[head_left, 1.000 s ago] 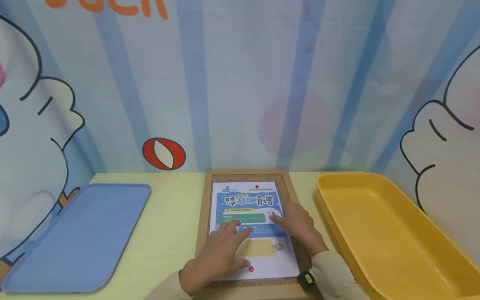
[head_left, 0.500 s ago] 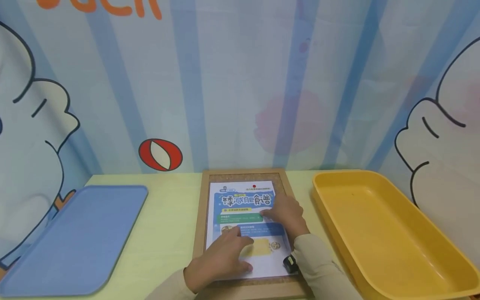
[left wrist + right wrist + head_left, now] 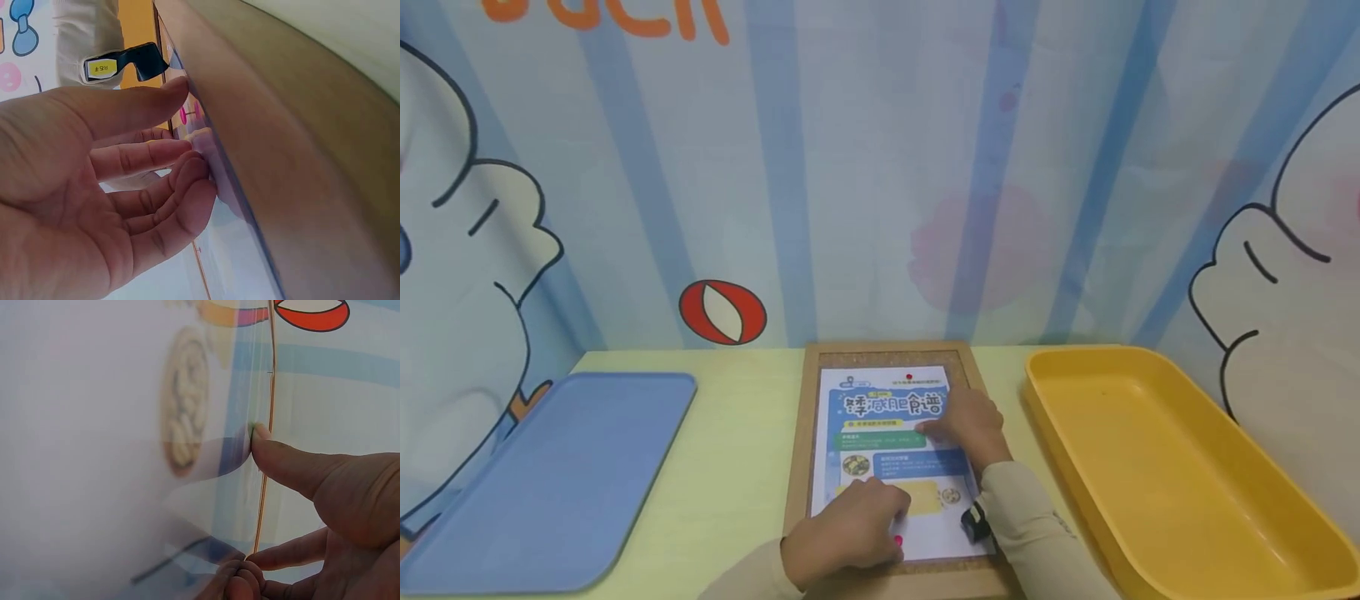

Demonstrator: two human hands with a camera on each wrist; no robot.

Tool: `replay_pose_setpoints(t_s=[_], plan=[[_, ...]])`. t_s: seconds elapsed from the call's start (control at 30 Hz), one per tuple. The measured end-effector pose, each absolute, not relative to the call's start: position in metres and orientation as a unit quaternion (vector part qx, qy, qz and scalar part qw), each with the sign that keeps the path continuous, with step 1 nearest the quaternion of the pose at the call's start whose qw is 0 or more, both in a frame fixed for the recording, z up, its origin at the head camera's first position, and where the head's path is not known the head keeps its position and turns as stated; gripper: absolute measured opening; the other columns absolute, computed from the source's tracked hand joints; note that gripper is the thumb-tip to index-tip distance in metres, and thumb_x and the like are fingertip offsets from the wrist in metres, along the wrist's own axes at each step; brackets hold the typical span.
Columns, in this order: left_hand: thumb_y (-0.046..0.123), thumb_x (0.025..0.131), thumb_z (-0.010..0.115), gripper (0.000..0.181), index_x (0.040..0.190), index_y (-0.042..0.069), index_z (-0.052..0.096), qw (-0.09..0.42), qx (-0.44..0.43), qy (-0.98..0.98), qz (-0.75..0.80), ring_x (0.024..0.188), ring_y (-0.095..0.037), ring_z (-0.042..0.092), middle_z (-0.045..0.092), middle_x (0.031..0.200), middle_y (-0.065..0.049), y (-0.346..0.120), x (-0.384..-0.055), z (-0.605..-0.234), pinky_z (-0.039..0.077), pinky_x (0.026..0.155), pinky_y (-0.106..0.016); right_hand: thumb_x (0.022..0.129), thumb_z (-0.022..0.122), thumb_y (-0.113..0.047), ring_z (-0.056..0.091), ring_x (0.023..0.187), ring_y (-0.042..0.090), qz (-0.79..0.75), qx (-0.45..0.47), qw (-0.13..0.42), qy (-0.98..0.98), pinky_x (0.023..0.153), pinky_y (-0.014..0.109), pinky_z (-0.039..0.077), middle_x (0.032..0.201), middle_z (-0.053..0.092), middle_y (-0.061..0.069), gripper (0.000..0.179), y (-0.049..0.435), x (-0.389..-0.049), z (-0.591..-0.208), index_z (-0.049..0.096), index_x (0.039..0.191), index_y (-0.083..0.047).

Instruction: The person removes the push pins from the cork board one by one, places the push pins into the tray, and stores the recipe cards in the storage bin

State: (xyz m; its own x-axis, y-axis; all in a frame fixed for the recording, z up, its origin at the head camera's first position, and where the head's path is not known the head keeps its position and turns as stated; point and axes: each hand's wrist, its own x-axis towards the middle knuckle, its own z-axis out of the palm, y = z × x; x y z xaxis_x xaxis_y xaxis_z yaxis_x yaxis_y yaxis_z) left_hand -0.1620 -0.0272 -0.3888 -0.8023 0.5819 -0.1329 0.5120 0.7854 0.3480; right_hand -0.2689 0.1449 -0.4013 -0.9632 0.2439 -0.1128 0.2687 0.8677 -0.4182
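Note:
A printed sheet with blue, green and yellow blocks lies on a wood-framed cork board. A red round pin is at its top edge, a pink pin near the bottom. My left hand is over the lower sheet. In the left wrist view its thumb and index finger stand on either side of the pink pin, with a gap between them; its other fingers are bent against the sheet. My right hand rests on the sheet's right side, thumb and fingers spread, thumb touching the glossy surface.
A blue tray lies to the left of the board on the pale yellow table. On the right stands a deep yellow tray. Behind rises a striped cartoon backdrop. A black strap is at the right cuff.
My left hand has drawn its fingers in and come down nearer the pink pin. My right hand has shifted slightly left on the sheet, its thumb still extended. The head view has moved slightly.

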Motion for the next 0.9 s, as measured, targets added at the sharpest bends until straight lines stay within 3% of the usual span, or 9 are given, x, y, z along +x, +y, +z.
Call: replay_pose_setpoints(t_s=[0.33, 0.53, 0.77, 0.9], plan=[[0.014, 0.074, 0.084, 0.018, 0.082, 0.012, 0.068, 0.132, 0.286, 0.934, 0.17, 0.059, -0.01, 0.048, 0.052, 0.066, 0.007, -0.017, -0.164, -0.394, 0.041, 0.056, -0.024, 0.072, 0.09, -0.035, 0.058, 0.107, 0.039, -0.251, 0.134, 0.03, 0.958, 0.096, 0.06, 0.048, 0.139, 0.055, 0.023, 0.114, 0.148, -0.269, -0.403, 0.018, 0.16, -0.026], [0.01, 0.075, 0.081, 0.014, 0.077, 0.011, 0.067, 0.136, 0.269, 0.936, 0.181, 0.059, -0.012, 0.049, 0.052, 0.065, 0.005, -0.013, -0.164, -0.394, 0.041, 0.055, -0.024, 0.07, 0.091, -0.033, 0.06, 0.105, 0.037, -0.255, 0.115, 0.015, 0.96, 0.095, 0.056, 0.047, 0.134, 0.06, 0.021, 0.114, 0.148, -0.272, -0.402, 0.021, 0.159, -0.023], [0.006, 0.077, 0.078, 0.02, 0.066, 0.013, 0.062, 0.149, 0.27, 0.933, 0.184, 0.053, -0.01, 0.05, 0.053, 0.06, 0.005, -0.014, -0.165, -0.395, 0.042, 0.05, -0.022, 0.072, 0.09, -0.031, 0.057, 0.111, 0.039, -0.249, 0.118, 0.032, 0.961, 0.1, 0.058, 0.045, 0.14, 0.055, 0.023, 0.113, 0.145, -0.269, -0.398, 0.02, 0.16, -0.02], [0.001, 0.075, 0.075, 0.022, 0.063, 0.013, 0.061, 0.145, 0.284, 0.928, 0.194, 0.049, -0.009, 0.048, 0.052, 0.056, 0.005, -0.016, -0.166, -0.394, 0.04, 0.047, -0.021, 0.072, 0.09, -0.03, 0.058, 0.107, 0.038, -0.253, 0.117, 0.032, 0.96, 0.097, 0.057, 0.048, 0.137, 0.057, 0.023, 0.113, 0.145, -0.268, -0.397, 0.02, 0.16, -0.021]])
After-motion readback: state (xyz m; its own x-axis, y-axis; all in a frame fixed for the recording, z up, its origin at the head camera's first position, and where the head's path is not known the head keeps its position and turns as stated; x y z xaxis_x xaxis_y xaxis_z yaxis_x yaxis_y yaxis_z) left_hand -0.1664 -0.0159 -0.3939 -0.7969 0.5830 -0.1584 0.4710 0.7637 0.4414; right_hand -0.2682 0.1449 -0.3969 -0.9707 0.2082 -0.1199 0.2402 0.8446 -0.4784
